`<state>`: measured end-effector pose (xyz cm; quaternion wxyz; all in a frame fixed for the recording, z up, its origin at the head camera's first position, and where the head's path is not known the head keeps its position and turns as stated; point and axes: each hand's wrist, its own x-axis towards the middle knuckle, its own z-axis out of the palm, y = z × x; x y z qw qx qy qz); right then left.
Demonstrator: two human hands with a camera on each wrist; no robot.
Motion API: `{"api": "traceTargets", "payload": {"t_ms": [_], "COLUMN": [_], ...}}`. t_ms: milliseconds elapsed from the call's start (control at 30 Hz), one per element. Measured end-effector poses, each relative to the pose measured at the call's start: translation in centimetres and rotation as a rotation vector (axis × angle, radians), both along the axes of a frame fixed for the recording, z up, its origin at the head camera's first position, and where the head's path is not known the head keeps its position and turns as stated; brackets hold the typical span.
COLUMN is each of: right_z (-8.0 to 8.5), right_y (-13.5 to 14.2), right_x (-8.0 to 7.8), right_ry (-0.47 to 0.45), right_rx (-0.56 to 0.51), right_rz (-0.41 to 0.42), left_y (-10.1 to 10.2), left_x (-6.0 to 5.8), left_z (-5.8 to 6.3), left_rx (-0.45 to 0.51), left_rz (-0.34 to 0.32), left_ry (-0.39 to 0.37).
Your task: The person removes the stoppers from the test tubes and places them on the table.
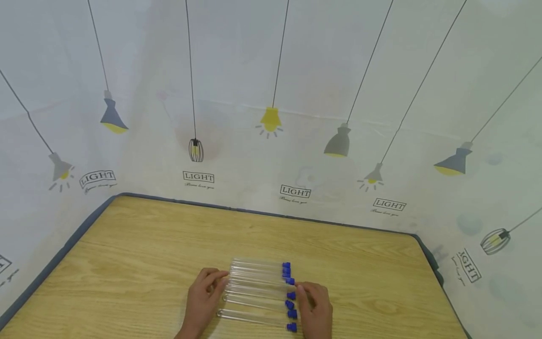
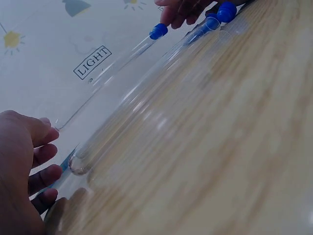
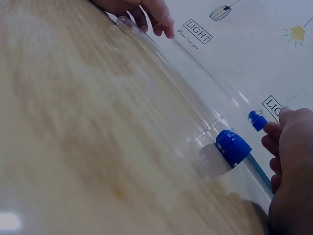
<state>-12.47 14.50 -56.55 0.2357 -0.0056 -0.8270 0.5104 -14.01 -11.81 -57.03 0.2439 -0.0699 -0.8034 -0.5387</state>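
right hand [image 2: 187, 9] cropped, tabletop [image 2: 254, 122] cut off

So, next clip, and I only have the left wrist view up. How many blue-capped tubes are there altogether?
Observer: At least seven clear tubes: that many blue caps show in the head view, though some overlap, so I can't give an exact count.

Operator: Here the raised tube looks like the last in the row. Does it in yours?

Observer: No. In the head view, other blue caps show both above and below the one at the right hand's fingertips.
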Motion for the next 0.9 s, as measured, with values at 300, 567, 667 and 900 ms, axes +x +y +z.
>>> {"api": "traceTargets", "payload": {"t_ms": [300,567,667,900], "right_z": [1.1,0.4,0.8,1.0], "right_y": [-0.5,-0.5,-0.8,-0.7], "right_x": [0.4,0.3,0.5,0.7], "right_ry": [0.215,0.082,0.065,0.1], "right_rx": [-0.079,-0.345,-0.419,-0.445], "right_rz": [0.1,0.095,0.104,0.203], "left_y": [0.0,0.2,-0.1,-0.5], "left_x": [0.7,1.4,0.9,0.7], "left_z": [1.1,2.8,1.4,0.8], "left_rx": [0.21,0.415,0.471,0.536], "left_rz": [-0.081,-0.144,-0.21,-0.286], "left_ry": [0.025,-0.142,-0.156,-0.167]}}
